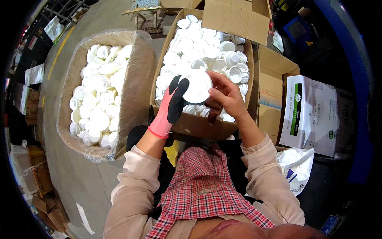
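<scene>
A white round plastic lid (197, 88) is held up between my two hands, over the near part of a large cardboard box (203, 126). My left hand (172, 104), in a pink glove with black-coated fingers, grips the lid's left edge. Bare and ungloved, my right hand (230, 95) pinches its right edge with the thumb on top; some of its fingers are in shadow below. Heaped white plastic lids (211, 51) fill the box, several turned different ways. The held lid's underside is hidden.
To the left, a second cardboard box (137, 87) with a clear plastic liner holds more white lids (101, 83). An opened carton (274, 65) and a white printed carton (314, 115) stand at the right, with a white bag (296, 167) nearby. Behind is a small stool (147, 16).
</scene>
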Demonstrator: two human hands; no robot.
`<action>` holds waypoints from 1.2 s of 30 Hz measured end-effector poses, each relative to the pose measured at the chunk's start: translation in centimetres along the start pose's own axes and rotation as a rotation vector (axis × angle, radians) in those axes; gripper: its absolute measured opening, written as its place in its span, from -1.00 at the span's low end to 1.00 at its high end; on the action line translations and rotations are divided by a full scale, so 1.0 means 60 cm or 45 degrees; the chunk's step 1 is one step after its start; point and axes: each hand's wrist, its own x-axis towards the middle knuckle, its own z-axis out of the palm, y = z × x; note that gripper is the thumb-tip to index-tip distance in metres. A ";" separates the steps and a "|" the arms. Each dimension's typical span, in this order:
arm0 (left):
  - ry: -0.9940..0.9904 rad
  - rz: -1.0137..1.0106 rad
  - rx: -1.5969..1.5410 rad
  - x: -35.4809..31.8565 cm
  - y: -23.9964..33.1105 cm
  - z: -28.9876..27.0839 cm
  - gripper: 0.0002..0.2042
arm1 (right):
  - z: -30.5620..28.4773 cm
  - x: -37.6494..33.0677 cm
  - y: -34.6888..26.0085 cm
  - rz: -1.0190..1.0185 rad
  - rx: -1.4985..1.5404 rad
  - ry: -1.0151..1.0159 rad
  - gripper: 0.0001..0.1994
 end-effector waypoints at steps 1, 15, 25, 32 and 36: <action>-0.034 -0.045 -0.096 0.003 0.001 -0.001 -0.53 | -0.001 0.003 0.002 -0.010 -0.032 0.032 -0.51; 0.022 -0.138 -0.519 0.027 0.002 -0.047 -0.54 | -0.093 0.017 0.148 0.019 -1.424 -0.003 -0.51; 0.081 -0.045 -0.397 0.023 0.002 -0.031 -0.63 | -0.100 0.033 0.145 0.076 -0.544 0.380 -0.77; 0.134 0.006 -0.050 0.008 -0.015 0.017 -0.56 | -0.011 0.021 0.063 -0.099 -0.057 0.280 -0.77; 0.082 0.121 0.337 -0.001 -0.026 0.018 -0.53 | -0.017 0.035 0.040 -0.069 -0.112 0.370 -0.87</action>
